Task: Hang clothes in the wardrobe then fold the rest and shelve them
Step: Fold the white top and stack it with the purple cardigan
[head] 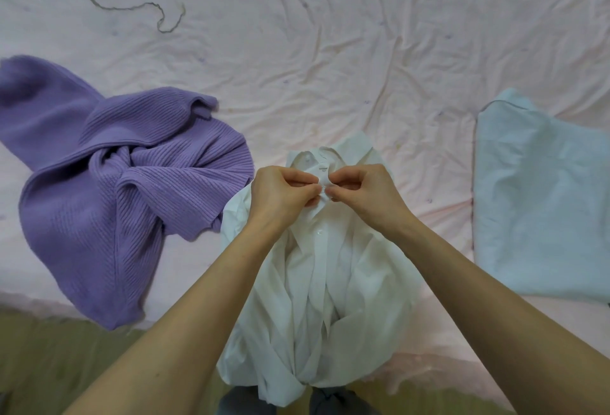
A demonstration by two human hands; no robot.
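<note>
Nearest, a white shirt [317, 282] lay front-up on the bed's near edge, its hem hanging off toward the person. At its neck, just under the collar label, both hands met: the left hand [280, 193] and the right hand [363, 192] each pinched the shirt's placket at the top button, fingertips almost touching. Left of the shirt sprawled a crumpled purple sweater [109, 183], touching it. Well to the right lay a pale blue garment [541, 203], flat. Beyond stretched the wrinkled pink bedsheet [330, 35].
</note>
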